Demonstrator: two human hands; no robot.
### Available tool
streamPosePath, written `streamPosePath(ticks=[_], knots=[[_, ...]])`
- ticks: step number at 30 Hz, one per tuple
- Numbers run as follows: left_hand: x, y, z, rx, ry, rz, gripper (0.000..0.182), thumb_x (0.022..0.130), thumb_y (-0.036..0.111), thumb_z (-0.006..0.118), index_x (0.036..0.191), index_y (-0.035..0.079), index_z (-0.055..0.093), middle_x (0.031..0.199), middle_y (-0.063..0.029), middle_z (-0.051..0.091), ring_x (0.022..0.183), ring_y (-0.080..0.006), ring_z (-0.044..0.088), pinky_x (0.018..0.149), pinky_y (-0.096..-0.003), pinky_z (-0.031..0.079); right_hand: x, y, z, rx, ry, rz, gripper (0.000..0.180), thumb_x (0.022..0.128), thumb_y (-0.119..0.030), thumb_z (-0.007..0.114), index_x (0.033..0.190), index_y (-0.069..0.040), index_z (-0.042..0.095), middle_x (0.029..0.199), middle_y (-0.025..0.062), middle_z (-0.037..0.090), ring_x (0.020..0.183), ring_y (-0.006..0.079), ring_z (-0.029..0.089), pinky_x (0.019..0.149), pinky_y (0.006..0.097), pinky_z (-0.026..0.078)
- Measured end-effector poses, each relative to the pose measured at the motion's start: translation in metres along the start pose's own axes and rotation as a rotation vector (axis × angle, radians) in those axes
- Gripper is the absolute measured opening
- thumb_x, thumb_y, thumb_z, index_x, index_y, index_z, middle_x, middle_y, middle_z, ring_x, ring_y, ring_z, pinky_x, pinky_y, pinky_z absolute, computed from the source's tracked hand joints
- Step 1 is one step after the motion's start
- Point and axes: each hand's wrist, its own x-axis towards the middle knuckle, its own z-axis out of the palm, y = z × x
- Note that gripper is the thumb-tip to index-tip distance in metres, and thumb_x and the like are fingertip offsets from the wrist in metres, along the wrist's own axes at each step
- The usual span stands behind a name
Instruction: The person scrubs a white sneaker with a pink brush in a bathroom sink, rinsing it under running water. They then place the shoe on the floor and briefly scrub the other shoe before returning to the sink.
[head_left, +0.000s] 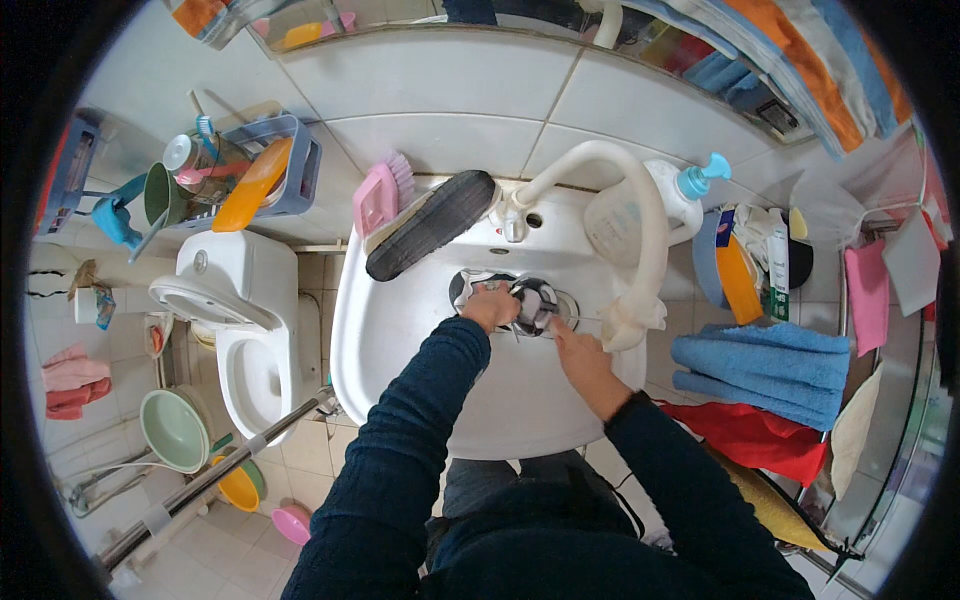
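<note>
A black-and-white shoe (534, 306) is in the white washbasin (397, 337), over the drain. My left hand (493, 306) grips it, fingers curled at its opening. At the shoe's right end are the fingertips of my right hand (587, 358), touching it or a thin lace there; which one is hidden. Another shoe (433, 225) lies on the basin's back left rim, dark sole facing up. Beside it a pink scrubbing brush (377, 199) stands against the tiled wall. Above the basin is the faucet (512, 225), with a pale hose (652, 217) arching down to the right.
A large pump bottle (637, 214) stands at the basin's back right. On the right hang a blue towel (761, 371) and a red cloth (757, 439). Left are a toilet (255, 375), a metal rail (217, 476) and a blue basket (304, 165) of toiletries. A mirror (450, 34) edges the wall.
</note>
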Motion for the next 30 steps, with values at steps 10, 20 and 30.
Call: streamPosePath(ticks=[10, 20, 30], knots=[[-0.012, 0.007, -0.013, -0.109, -0.001, -0.050, 0.050, 0.087, 0.032, 0.036, 0.130, 0.008, 0.039, 0.138, -0.0283, 0.035, 0.125, -0.0460, 0.035, 0.103, -0.0490, 0.030, 0.001, -0.004, -0.001, 0.044, -0.016, 0.000, 0.038, 0.091, -0.030, 0.048, 0.129, -0.024, 0.048, 0.070, 0.0186, 0.062, 0.066, 0.0386, 0.062, 0.059, 0.0494, 0.049], [-0.044, 0.025, -0.044, -0.109, -0.054, -0.022, 0.046, 0.088, 0.032, 0.037, 0.128, 0.010, 0.046, 0.143, -0.0249, 0.028, 0.126, -0.0507, 0.030, 0.104, -0.0525, 0.027, 0.001, -0.011, -0.004, -0.088, -0.147, 0.065, 0.038, 0.091, -0.030, 0.047, 0.129, -0.025, 0.047, 0.074, 0.0169, 0.063, 0.069, 0.0365, 0.063, 0.058, 0.0481, 0.050], [-0.046, 0.024, -0.045, -0.022, -0.102, 0.018, 0.047, 0.089, 0.032, 0.036, 0.129, 0.010, 0.050, 0.146, -0.0234, 0.026, 0.130, -0.0466, 0.028, 0.109, -0.0479, 0.022, 0.000, -0.010, -0.007, -0.020, -0.091, 0.091, 0.037, 0.092, -0.029, 0.047, 0.128, -0.025, 0.049, 0.069, 0.0200, 0.062, 0.065, 0.0364, 0.063, 0.059, 0.0489, 0.050]])
